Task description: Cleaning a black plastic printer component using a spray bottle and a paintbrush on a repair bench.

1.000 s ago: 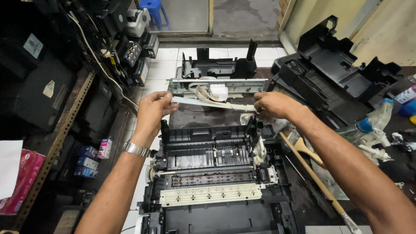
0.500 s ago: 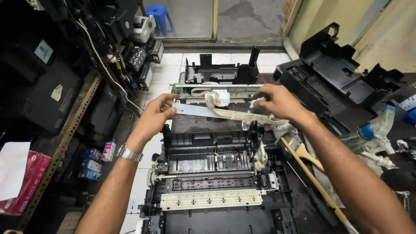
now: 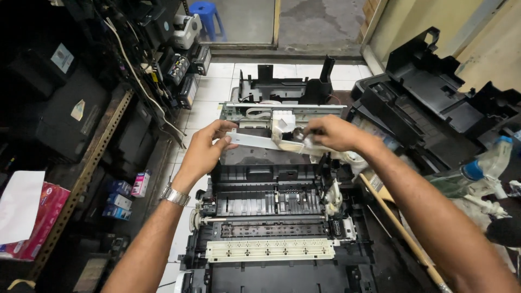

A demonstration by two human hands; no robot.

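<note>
White strip (image 3: 259, 140) between both hands, above printer chassis (image 3: 271, 217).

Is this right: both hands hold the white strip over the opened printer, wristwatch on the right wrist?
Not quite. The head view shows the wristwatch on the left wrist. The rest holds: left hand and right hand hold the white strip over the opened printer.

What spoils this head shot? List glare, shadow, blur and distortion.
Head view: wide-lens bowing at the edges; shelves on the left sink into deep shadow; the floor by the doorway looks washed out; left hand, right hand and printer are evenly lit and fairly sharp.
</note>
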